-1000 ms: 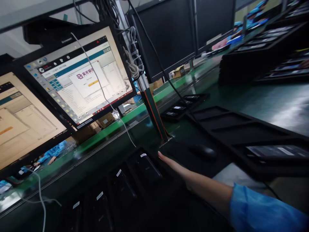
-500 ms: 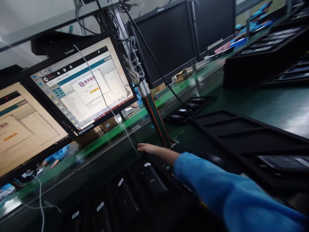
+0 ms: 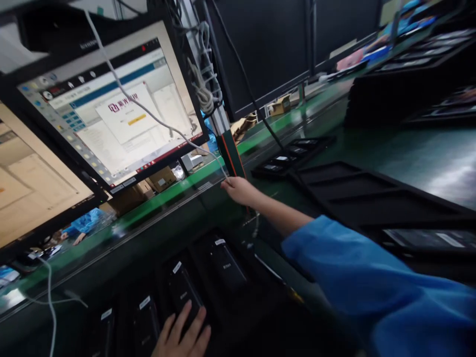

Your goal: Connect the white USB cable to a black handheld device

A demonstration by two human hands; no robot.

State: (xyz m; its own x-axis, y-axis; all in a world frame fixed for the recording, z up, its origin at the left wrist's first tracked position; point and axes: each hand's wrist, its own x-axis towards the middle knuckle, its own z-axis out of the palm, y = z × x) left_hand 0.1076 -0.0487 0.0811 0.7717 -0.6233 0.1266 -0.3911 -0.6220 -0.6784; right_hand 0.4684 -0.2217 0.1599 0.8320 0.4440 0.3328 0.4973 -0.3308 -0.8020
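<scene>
Two lit monitors (image 3: pixel 107 109) stand tilted over the green bench (image 3: pixel 409 148). Black moulded trays (image 3: pixel 372 198) lie right. The right hand (image 3: pixel 238 190), arm extended, pinches a thin white cable (image 3: pixel 148 111) end. The left hand (image 3: pixel 182 337) rests fingers-spread on a dark phone (image 3: pixel 182 295) in the near tray.

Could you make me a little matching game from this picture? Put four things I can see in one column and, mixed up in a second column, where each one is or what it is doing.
Things:
1. right hand
2. left hand
3. white cable
4. lit screen

Places or states:
A. resting on a dark phone in the tray at the bottom
B. shows a window with an orange bar
C. pinching the end of the cable
D. hangs across the front of the screen

Pairs: 1-C, 2-A, 3-D, 4-B
</scene>
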